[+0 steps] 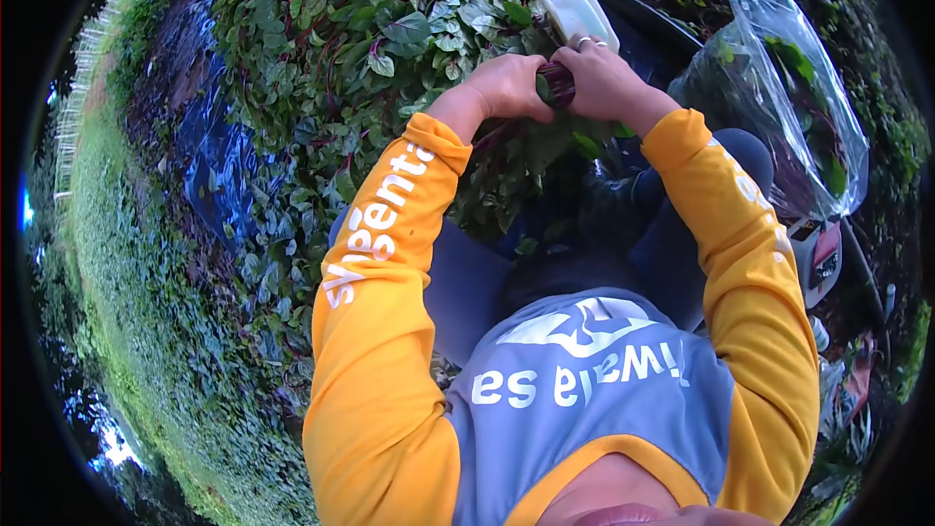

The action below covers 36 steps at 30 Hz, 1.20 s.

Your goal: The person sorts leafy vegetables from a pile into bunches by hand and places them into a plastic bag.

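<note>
Together in the head view, the left hand (508, 88) and right hand (606, 81) curl almost closed around a bundle of purplish stems (557, 86), held beside a heap of leafy greens (390, 34). Too tight a squeeze could bruise or snap the stems, a loose one could let some slip, and a forward push could tip the pale plastic container (577, 8) just beyond the right hand.

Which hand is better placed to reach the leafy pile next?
Probably the left hand: it is nearer the leafy pile; the right hand is farther across, by the white container. Both are at the purplish stems, so the left may need freeing first.
</note>
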Motion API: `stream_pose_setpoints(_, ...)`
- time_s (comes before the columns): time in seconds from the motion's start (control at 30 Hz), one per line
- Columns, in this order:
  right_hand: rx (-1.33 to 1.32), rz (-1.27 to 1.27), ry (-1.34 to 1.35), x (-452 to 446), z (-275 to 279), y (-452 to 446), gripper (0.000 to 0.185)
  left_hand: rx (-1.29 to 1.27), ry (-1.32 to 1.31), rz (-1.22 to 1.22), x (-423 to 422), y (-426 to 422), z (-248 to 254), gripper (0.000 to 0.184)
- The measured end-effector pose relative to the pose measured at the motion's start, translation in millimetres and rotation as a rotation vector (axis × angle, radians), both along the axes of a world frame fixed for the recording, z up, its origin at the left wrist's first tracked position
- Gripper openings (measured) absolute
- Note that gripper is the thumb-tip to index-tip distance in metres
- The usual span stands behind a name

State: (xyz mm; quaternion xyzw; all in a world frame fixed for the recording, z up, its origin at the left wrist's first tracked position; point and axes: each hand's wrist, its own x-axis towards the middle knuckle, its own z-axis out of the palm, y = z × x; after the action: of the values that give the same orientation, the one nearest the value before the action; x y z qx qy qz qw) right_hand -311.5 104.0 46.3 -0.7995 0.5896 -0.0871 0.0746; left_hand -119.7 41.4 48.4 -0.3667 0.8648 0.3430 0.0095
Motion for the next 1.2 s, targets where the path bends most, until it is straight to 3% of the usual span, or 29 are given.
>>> stream_pose_setpoints(0.03, -0.006, -0.011, 0.008, -4, 3, 4, 0.049, -0.006, 0.008, -0.011, -2, 1, 2, 0.069)
stream_pose_setpoints(0.1, -0.387, 0.264, 0.140, -7, 10, 13, 0.057, 0.070, 0.079, -0.120, -4, 7, 1, 0.072)
stream_pose_setpoints(0.13, -0.394, 0.261, 0.152, -5, 19, 16, 0.057, 0.061, 0.089, -0.125, -4, 9, 3, 0.072)
stream_pose_setpoints(0.2, 0.403, -0.014, -0.019, 4, 38, 20, 0.064, 0.134, 0.073, -0.187, 0, 12, 11, 0.069)
stream_pose_setpoints(0.27, 0.414, -0.070, -0.065, 6, 39, 21, 0.070, -0.016, 0.001, -0.185, 8, 18, 24, 0.072)
stream_pose_setpoints(0.33, 0.520, -0.198, -0.172, 3, 41, 21, 0.072, -0.620, 0.386, 0.080, 26, 14, 27, 0.068)
stream_pose_setpoints(0.4, 0.398, -0.131, -0.183, -6, 38, 23, 0.070, -0.742, 0.687, 0.231, 59, 6, 51, 0.048)
stream_pose_setpoints(0.43, 0.441, -0.190, -0.283, -7, 41, 23, 0.067, -0.716, 0.685, 0.408, 73, 19, 65, 0.027)
stream_pose_setpoints(0.47, 0.484, -0.250, -0.387, -9, 42, 23, 0.064, -0.732, 0.684, 0.401, 79, 34, 68, 0.027)
stream_pose_setpoints(0.53, 0.442, -0.299, -0.481, -13, 36, 23, 0.061, -0.524, 0.734, 0.666, 86, 63, 66, 0.020)
stream_pose_setpoints(0.6, 0.426, -0.357, -0.629, -15, 35, 24, 0.063, -0.407, 0.756, 0.536, 75, 85, 51, 0.020)
stream_pose_setpoints(0.7, 0.348, -0.362, -0.687, -20, 20, 19, 0.066, -0.797, 0.581, 0.402, 53, 98, 30, 0.028)
stream_pose_setpoints(0.83, 0.284, -0.399, -0.654, -9, 34, 29, 0.072, -0.977, 0.457, 0.403, 44, 96, 23, 0.018)
stream_pose_setpoints(0.97, 0.148, -0.408, -0.608, 3, 32, 41, 0.072, -1.082, 0.499, 0.369, 49, 92, 18, 0.009)
stream_pose_setpoints(1.13, -0.009, -0.467, -0.650, 31, 29, 62, 0.074, -1.026, 0.601, 0.440, 48, 89, 14, 0.009)
stream_pose_setpoints(1.2, -0.204, -0.439, -0.620, 38, 19, 64, 0.070, -0.851, 0.660, 0.548, 57, 86, 15, 0.010)
